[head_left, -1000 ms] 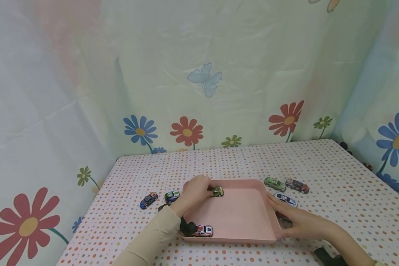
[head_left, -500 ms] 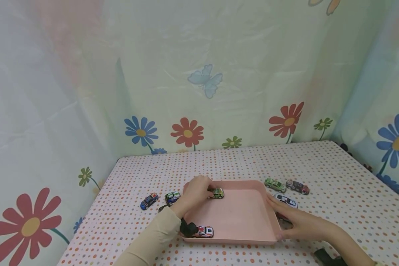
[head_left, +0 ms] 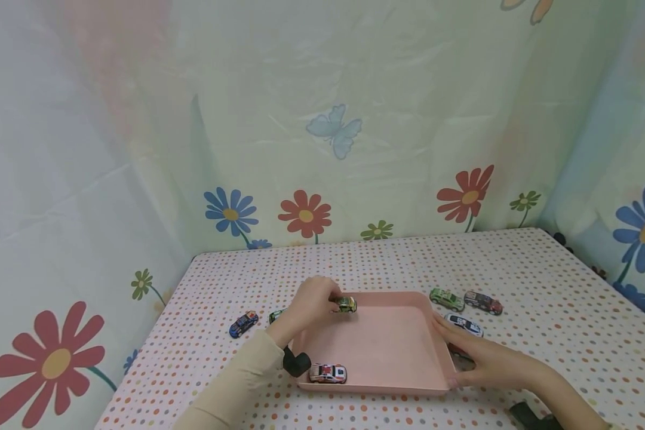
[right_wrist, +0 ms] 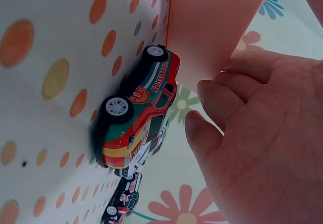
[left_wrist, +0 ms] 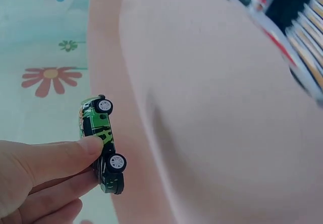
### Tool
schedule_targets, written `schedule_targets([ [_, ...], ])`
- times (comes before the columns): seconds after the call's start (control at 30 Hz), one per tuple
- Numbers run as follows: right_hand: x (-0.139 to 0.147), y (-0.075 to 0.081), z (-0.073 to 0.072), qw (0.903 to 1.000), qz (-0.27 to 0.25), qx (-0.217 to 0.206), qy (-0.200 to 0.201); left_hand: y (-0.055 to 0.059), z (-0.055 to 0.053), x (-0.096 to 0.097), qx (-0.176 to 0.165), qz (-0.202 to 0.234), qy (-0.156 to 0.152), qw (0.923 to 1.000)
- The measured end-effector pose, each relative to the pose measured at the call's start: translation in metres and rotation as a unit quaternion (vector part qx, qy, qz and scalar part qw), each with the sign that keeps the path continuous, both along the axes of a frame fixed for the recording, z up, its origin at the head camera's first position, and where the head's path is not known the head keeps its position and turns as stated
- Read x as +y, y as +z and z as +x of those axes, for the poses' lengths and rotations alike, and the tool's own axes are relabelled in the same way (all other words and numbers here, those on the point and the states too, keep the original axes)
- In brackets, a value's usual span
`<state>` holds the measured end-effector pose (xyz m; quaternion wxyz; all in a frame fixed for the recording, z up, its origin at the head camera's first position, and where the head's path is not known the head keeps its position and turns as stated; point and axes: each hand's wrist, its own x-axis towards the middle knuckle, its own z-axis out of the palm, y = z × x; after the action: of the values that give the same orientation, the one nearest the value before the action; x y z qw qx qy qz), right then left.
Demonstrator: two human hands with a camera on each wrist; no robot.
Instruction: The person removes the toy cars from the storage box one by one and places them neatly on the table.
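Note:
My left hand (head_left: 313, 300) pinches a green and black toy car (left_wrist: 101, 138) between thumb and fingers, over the far left rim of a pink tray (head_left: 381, 343). In the left wrist view the car is side-on, wheels facing the tray. A white and red toy car (head_left: 328, 373) lies in the tray's near left corner. My right hand (head_left: 489, 361) rests along the tray's right side, fingertips at its rim and outer wall. Beneath that palm stands a red and green toy car (right_wrist: 141, 110), mostly hidden in the head view.
Right of the tray are a bright green car (head_left: 446, 299), a dark red and black car (head_left: 483, 303) and a white and blue car (head_left: 464, 324). On the left stand a blue car (head_left: 243, 324) and another car (head_left: 276, 315) partly behind my left hand. The dotted tablecloth (head_left: 387, 269) meets a flowered curtain (head_left: 408, 179).
My left hand has moved a little left and up, carrying the green and black car from inside the tray to over its far left rim. My right hand has stayed put.

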<state>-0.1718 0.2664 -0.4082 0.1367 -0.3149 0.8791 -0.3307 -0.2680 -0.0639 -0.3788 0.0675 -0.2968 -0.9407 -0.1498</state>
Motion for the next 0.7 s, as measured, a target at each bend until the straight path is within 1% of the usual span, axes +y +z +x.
schedule_targets([
  [0.07,0.002,-0.003,-0.001,0.9999,0.001,0.015,0.009,0.003,0.001,-0.006,-0.005,0.006,0.006,0.9999],
  [0.17,0.003,-0.005,-0.002,0.9998,-0.011,0.011,0.015,0.005,0.001,-0.018,-0.003,0.011,0.013,0.9998],
  [0.27,0.001,-0.003,-0.002,0.9999,0.000,0.013,0.010,0.007,0.002,-0.031,0.001,0.013,0.027,0.9996],
  [0.3,0.001,-0.002,-0.002,1.0000,-0.006,0.002,0.004,0.008,0.003,-0.036,0.000,0.016,0.032,0.9994],
  [0.37,0.000,-0.003,-0.002,1.0000,-0.005,0.003,0.003,0.008,0.004,-0.046,0.001,0.019,0.042,0.9989],
  [0.4,0.001,-0.004,-0.002,0.9999,0.003,0.013,0.006,0.009,0.005,-0.051,0.001,0.021,0.046,0.9987],
  [0.5,0.001,-0.005,-0.003,0.9999,-0.007,0.008,0.007,0.009,0.006,-0.065,0.001,0.018,0.061,0.9980],
  [0.57,0.000,-0.004,-0.003,1.0000,-0.003,0.007,0.004,0.008,0.006,-0.074,0.003,0.011,0.068,0.9976],
  [0.6,-0.001,-0.003,-0.002,1.0000,0.000,0.006,0.001,0.007,0.006,-0.078,0.002,0.007,0.074,0.9972],
  [0.63,-0.002,-0.001,-0.001,1.0000,-0.005,-0.006,-0.004,0.007,0.007,-0.082,0.002,0.004,0.080,0.9968],
  [0.7,-0.003,0.001,0.000,0.9999,0.002,-0.007,-0.007,0.005,0.007,-0.090,0.002,-0.002,0.092,0.9958],
])
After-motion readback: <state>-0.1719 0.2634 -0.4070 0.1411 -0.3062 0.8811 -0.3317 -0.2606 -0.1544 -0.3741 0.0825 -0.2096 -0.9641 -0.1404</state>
